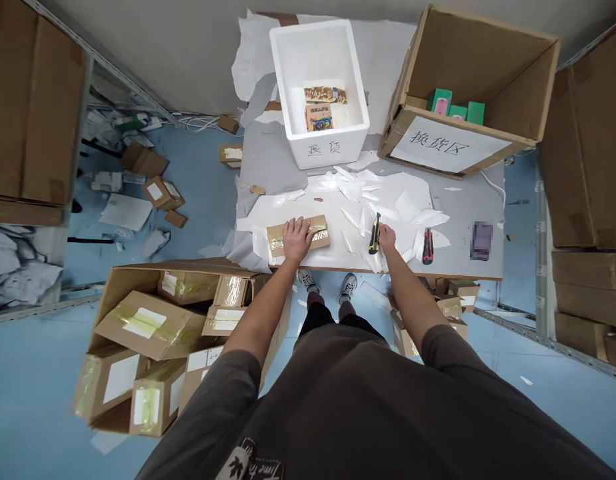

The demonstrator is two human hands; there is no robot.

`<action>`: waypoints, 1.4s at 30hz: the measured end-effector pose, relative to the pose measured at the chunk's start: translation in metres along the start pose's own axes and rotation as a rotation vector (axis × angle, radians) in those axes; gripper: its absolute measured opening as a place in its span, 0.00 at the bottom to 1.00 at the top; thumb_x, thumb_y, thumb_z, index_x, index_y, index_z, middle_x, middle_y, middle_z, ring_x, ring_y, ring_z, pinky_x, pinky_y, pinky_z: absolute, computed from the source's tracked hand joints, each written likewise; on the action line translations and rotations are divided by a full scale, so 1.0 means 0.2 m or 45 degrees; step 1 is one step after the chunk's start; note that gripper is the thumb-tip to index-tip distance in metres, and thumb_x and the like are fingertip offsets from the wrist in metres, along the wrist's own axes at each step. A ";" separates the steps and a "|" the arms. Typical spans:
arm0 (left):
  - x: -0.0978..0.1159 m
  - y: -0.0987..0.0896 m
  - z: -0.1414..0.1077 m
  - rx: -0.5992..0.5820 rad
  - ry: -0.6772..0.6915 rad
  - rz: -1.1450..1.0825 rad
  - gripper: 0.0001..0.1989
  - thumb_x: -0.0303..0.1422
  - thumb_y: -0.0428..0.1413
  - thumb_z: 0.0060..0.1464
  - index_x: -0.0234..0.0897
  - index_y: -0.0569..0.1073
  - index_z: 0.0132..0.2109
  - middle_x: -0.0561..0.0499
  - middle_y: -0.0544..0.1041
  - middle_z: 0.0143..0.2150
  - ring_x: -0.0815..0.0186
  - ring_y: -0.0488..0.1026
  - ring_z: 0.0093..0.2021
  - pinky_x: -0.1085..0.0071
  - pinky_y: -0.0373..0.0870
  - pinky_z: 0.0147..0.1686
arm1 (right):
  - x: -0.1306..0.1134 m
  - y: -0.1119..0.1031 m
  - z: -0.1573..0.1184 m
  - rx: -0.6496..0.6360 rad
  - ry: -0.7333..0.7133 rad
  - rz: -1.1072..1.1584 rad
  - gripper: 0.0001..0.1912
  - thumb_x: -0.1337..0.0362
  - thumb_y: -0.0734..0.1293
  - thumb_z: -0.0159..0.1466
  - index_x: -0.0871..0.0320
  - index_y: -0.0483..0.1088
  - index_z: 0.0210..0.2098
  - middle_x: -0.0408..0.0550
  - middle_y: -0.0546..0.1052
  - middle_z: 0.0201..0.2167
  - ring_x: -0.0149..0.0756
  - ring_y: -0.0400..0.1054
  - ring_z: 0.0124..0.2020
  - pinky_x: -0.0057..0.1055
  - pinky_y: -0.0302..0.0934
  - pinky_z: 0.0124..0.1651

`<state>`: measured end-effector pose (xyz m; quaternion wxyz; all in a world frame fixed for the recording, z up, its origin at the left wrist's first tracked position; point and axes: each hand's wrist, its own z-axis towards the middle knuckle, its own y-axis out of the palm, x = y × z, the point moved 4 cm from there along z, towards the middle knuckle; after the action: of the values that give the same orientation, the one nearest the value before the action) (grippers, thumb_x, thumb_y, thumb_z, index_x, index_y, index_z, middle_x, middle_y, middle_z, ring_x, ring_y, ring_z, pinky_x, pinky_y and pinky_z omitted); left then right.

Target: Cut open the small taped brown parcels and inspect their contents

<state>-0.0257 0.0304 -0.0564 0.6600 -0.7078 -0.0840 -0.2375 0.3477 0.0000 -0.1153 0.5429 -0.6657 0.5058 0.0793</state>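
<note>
A small taped cardboard box (320, 238) lies at the table's front edge, a printed label partly visible on it. My left hand (297, 239) is over its top, with the fingers bent toward the far edge, holding it down. To the right of the box, my right hand (387, 237) is closed around a yellow-and-black utility knife (375, 235), which points away from me. Whether its blade is out, I cannot tell. A red-and-black utility knife (428, 246) lies farther right on the table.
Torn white paper (358, 187) covers much of the table (458, 200). Behind stand a white foam box (315, 155) with packets inside and a large carton (488, 159) holding green boxes. A blurred phone-like object (481, 241) lies right. A big carton of parcels (151, 270) stands lower left.
</note>
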 end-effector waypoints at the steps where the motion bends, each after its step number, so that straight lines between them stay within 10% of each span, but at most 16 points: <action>1: 0.00 0.00 0.00 -0.003 -0.003 0.001 0.28 0.51 0.48 0.75 0.42 0.74 0.70 0.39 0.73 0.74 0.43 0.62 0.78 0.37 0.52 0.79 | 0.01 -0.01 0.02 0.023 0.028 -0.026 0.21 0.55 0.55 0.78 0.57 0.72 0.35 0.54 0.81 0.37 0.41 0.71 0.40 0.36 0.63 0.47; 7: 0.00 0.01 0.01 0.014 -0.017 0.007 0.29 0.51 0.48 0.75 0.40 0.75 0.70 0.39 0.73 0.74 0.43 0.63 0.77 0.38 0.52 0.78 | -0.08 0.02 -0.12 0.085 0.019 -0.017 0.25 0.54 0.62 0.76 0.65 0.71 0.64 0.59 0.80 0.54 0.40 0.71 0.49 0.35 0.65 0.54; 12: 0.04 -0.02 0.01 0.017 -0.030 -0.002 0.26 0.48 0.51 0.75 0.41 0.76 0.69 0.39 0.74 0.74 0.43 0.65 0.76 0.40 0.54 0.77 | -0.36 0.43 -0.51 -0.395 0.045 0.327 0.34 0.46 0.74 0.66 0.51 0.69 0.67 0.50 0.78 0.54 0.37 0.76 0.37 0.30 0.72 0.33; 18: 0.06 -0.17 0.08 -0.090 -0.092 0.019 0.25 0.48 0.46 0.77 0.41 0.83 0.60 0.38 0.85 0.59 0.46 0.80 0.59 0.51 0.70 0.62 | -0.57 0.64 -0.64 -0.314 0.398 0.540 0.34 0.53 0.79 0.61 0.50 0.66 0.62 0.47 0.78 0.51 0.30 0.77 0.27 0.28 0.75 0.27; 24: -0.29 -0.39 0.11 -0.085 -0.435 -0.150 0.22 0.49 0.49 0.76 0.43 0.83 0.55 0.41 0.87 0.50 0.48 0.83 0.51 0.59 0.72 0.51 | -0.74 0.70 -0.55 -0.244 0.431 0.523 0.30 0.55 0.80 0.63 0.53 0.65 0.58 0.47 0.81 0.44 0.31 0.77 0.25 0.30 0.77 0.29; 31: -0.65 -0.29 -0.13 0.295 -0.769 -0.642 0.27 0.34 0.49 0.73 0.34 0.66 0.74 0.37 0.80 0.62 0.54 0.78 0.59 0.59 0.74 0.60 | -1.10 0.94 -0.43 -0.230 0.255 0.269 0.23 0.50 0.77 0.65 0.55 0.71 0.51 0.49 0.82 0.45 0.32 0.76 0.30 0.30 0.76 0.35; 34: -0.62 -0.30 -0.16 0.368 -0.531 -0.419 0.21 0.29 0.50 0.71 0.35 0.78 0.64 0.35 0.74 0.70 0.51 0.69 0.71 0.52 0.66 0.71 | -1.18 0.94 -0.42 -0.186 0.103 -0.008 0.24 0.49 0.74 0.67 0.56 0.71 0.56 0.50 0.83 0.46 0.40 0.79 0.41 0.35 0.76 0.47; 38: -0.52 -0.31 -0.21 -0.075 0.090 -0.170 0.15 0.28 0.57 0.65 0.40 0.86 0.52 0.41 0.75 0.71 0.47 0.60 0.78 0.46 0.58 0.76 | -1.22 0.92 -0.55 -0.070 -0.213 -0.259 0.34 0.51 0.68 0.71 0.57 0.63 0.71 0.59 0.78 0.61 0.49 0.76 0.59 0.41 0.69 0.61; 42: -0.52 -0.29 -0.29 -0.295 0.172 -0.134 0.16 0.39 0.56 0.68 0.38 0.88 0.48 0.45 0.69 0.77 0.41 0.42 0.85 0.39 0.44 0.81 | -1.19 0.99 -0.72 -0.266 -0.431 -0.337 0.52 0.55 0.74 0.61 0.54 0.52 0.80 0.60 0.66 0.74 0.53 0.71 0.67 0.42 0.69 0.64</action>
<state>-0.1543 0.0014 -0.0493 0.5645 -0.7563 -0.0486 -0.3270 0.0206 0.0432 -0.0295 0.5539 -0.7559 0.3051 0.1699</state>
